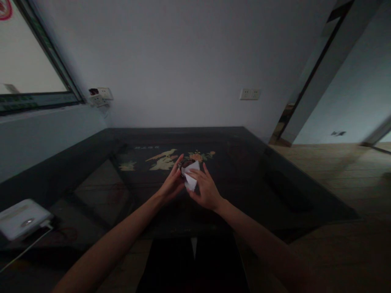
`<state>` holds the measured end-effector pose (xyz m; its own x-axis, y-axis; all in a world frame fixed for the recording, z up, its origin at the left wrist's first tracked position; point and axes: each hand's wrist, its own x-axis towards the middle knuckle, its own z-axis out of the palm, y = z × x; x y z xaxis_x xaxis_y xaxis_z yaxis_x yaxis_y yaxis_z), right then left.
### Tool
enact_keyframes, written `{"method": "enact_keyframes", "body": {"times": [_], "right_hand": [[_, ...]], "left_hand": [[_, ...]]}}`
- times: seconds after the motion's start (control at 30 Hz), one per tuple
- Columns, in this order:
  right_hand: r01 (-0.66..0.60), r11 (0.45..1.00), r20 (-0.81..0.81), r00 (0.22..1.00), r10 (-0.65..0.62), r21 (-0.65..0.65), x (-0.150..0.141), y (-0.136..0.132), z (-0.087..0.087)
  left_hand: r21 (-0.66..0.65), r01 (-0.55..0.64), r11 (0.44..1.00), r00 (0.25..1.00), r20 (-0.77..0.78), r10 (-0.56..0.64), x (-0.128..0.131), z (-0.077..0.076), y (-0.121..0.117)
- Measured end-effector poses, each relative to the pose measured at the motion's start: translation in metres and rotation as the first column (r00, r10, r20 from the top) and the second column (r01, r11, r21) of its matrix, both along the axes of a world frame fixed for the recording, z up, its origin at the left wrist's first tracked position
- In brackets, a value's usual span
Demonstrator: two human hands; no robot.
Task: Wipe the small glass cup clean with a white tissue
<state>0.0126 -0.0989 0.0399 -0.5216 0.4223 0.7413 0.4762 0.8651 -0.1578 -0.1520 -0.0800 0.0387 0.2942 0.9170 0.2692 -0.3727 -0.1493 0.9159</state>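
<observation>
Left hand (171, 182) first: fingers partly curled, lightly closed at the left side of a dark round thing (183, 163), which we read as held there, though the grip is only partly visible. Right hand (207, 189): half open, fingers bent over a white sheet (191, 185), cloth or paper, we cannot tell; it appears pinned between those fingers and the round thing, thumb below. The key relation, as we judge it: the round thing lies up and left of the right hand, just beyond the left fingertips' inner side, so the left hand is nearer and the sheet fills the gap to the right. We make out no long axis on it, only a curved rim; the sheet's longer run goes from far right to near left. Both sit over the middle of the counter (238, 187), well in from its left and right edges; touching its top or lifted, we cannot say. Beyond them, towards the far edge, a bird-and-flower picture (165, 158) shows in the surface. Outermost, by the counter's near left corner, a white box (24, 219) trails a pale cable (27, 252).
</observation>
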Motion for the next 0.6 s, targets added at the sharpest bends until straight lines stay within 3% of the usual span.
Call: {"method": "enact_keyframes", "body": {"times": [0.23,0.33,0.43,0.6], "right_hand": [[0.121,0.99,0.099,0.987,-0.128,0.074,-0.001,0.007,-0.007],[0.158,0.984,0.113,0.98,-0.166,0.075,-0.001,0.006,-0.006],[0.136,0.989,0.144,0.979,-0.143,0.056,0.001,0.005,-0.001],[0.059,0.997,0.106,0.992,-0.063,0.045,0.011,0.008,0.003]], "left_hand": [[-0.102,0.045,0.994,0.996,0.081,-0.037,0.001,-0.004,0.002],[-0.144,0.06,0.988,0.998,0.043,-0.054,-0.001,-0.007,0.004],[-0.183,0.055,0.982,0.998,0.029,-0.051,-0.004,-0.01,0.008],[-0.14,-0.013,0.99,0.992,0.123,0.031,-0.003,-0.01,0.013]]}}
